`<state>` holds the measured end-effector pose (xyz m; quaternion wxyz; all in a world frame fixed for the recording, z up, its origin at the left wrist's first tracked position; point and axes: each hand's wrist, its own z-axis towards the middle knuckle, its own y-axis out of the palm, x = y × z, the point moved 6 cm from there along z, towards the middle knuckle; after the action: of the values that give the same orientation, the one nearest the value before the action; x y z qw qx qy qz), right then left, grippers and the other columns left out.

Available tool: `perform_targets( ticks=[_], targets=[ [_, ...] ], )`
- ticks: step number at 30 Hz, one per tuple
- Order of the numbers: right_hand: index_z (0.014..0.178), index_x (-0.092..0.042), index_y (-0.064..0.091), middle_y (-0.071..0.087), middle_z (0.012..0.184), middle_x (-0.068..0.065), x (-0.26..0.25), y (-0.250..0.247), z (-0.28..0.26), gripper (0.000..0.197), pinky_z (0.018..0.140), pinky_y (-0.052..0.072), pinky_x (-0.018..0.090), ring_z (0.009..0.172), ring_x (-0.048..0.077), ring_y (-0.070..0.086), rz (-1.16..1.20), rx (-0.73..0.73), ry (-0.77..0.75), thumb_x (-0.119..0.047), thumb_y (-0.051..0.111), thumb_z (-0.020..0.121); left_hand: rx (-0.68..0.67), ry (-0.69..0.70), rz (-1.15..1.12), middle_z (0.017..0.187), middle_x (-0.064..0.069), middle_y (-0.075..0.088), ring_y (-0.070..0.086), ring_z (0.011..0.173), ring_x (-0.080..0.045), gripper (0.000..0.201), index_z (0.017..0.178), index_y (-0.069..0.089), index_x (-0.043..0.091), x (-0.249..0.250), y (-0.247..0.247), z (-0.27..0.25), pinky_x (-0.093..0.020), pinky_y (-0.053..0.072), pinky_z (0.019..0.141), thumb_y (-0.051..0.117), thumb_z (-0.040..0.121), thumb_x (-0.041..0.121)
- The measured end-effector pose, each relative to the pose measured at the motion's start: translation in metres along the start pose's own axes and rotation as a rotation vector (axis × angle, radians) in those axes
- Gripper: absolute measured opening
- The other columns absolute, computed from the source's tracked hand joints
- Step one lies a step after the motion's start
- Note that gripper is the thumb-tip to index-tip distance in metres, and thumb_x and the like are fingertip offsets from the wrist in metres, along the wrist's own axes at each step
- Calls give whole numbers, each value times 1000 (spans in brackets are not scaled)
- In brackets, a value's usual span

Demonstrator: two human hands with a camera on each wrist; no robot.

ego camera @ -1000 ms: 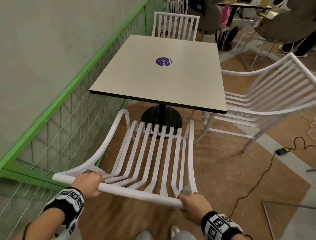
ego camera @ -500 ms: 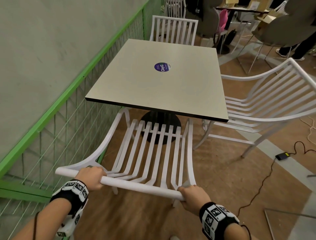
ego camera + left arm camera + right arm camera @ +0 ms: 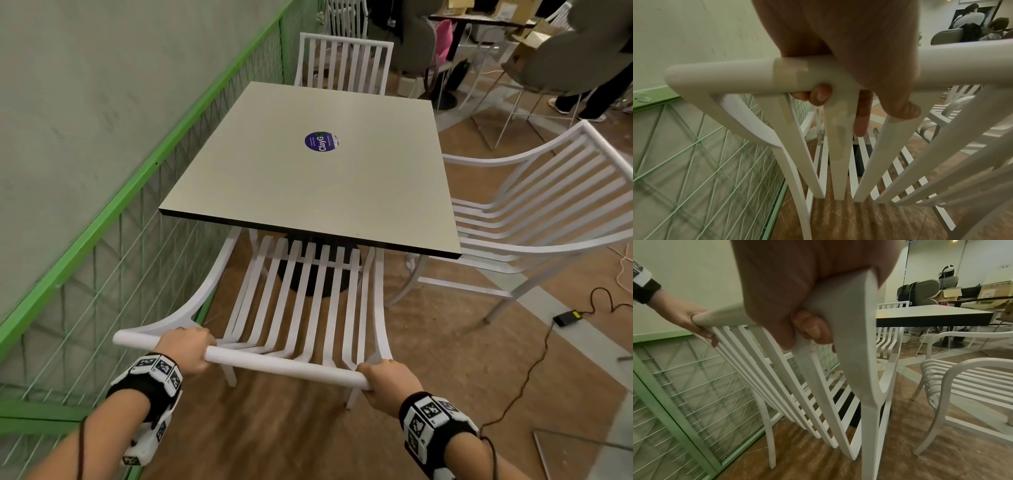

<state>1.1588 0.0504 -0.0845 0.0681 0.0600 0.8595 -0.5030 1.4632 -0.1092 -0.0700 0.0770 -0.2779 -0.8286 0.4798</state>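
The white slatted chair [image 3: 284,366] stands on the brown floor [image 3: 428,342] with the front of its seat tucked under the near edge of the desk [image 3: 308,192], its back towards the camera. Both hands grip its round top rail: the left hand [image 3: 187,347] is closed round it near the left end, fingers [image 3: 820,95] curled underneath, and the right hand [image 3: 387,380] is wrapped round the right corner. The desk carries a round purple sticker [image 3: 321,141] (its lettering reads "ClayG"). A second white chair [image 3: 344,65] faces in from the far side and a third [image 3: 534,219] sits at the right. A green wire railing [image 3: 150,169] runs along the left, and a black cable [image 3: 520,377] trails across the floor at the right
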Motion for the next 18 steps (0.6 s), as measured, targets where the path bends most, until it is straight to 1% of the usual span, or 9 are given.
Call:
perform_targets(
  ticks=[5, 12, 18],
  targets=[
    [114, -22, 54, 65, 104, 7, 1, 2, 1, 28, 82, 49, 35, 94, 27, 61, -19, -10, -9, -28, 54, 87, 6, 1, 10, 103, 6, 67, 66, 95, -18, 24, 100, 61, 33, -2, 2, 1, -33, 53, 79, 54, 79, 42],
    [114, -22, 54, 66, 104, 7, 1, 0, 1, 27, 82, 50, 35, 92, 27, 61, -6, -3, -14, -28, 56, 87, 6, -10, -5, 104, 8, 67, 66, 95, -16, 24, 103, 60, 35, -1, 1, 1, -32, 51, 78, 54, 81, 42],
    [114, -21, 54, 66, 103, 7, 0, -3, -1, 26, 81, 51, 36, 91, 27, 62, -13, -23, -7, -28, 54, 89, -22, -13, -41, 101, 8, 68, 66, 91, -16, 20, 97, 62, 34, 3, -6, -6, -32, 53, 77, 54, 80, 40]
  ],
)
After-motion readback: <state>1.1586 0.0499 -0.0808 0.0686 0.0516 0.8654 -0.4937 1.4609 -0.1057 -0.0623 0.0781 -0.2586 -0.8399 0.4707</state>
